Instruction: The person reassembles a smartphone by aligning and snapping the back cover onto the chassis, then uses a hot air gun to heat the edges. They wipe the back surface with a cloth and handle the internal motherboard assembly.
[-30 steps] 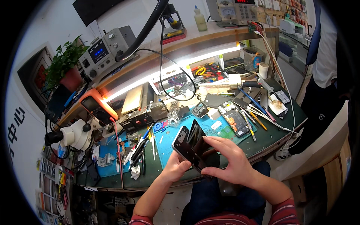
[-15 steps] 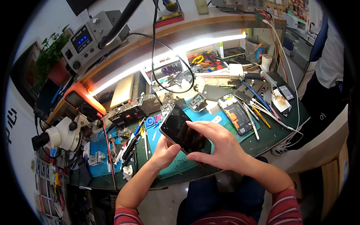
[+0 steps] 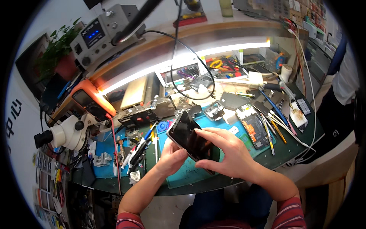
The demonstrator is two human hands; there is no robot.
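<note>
A dark smartphone (image 3: 185,131) is tilted above the blue-green work mat (image 3: 183,173), its glossy black screen up. My left hand (image 3: 172,158) is closed round the near left edge of the phone, thumb along its side. My right hand (image 3: 230,152) spans the phone's other end, fingertips at the far long edge and thumb at the near one. Fingers under the phone are hidden. To the right on the mat lies an opened phone (image 3: 254,128) with its battery and orange parts showing. Behind the held phone sits a small grey metal part (image 3: 214,110).
A microscope (image 3: 63,135) and an orange multimeter (image 3: 91,101) stand at the left. Pens and tweezers (image 3: 140,150) lie beside the mat. At the right are several brushes (image 3: 275,108) and a white cable (image 3: 307,95). A black cable loop (image 3: 193,97) hangs over the bench. A person (image 3: 341,89) stands at right.
The bench has shifted right and slightly down in the picture as the view moved. Both hands still hold the phone, which looks a little more steeply tilted.
</note>
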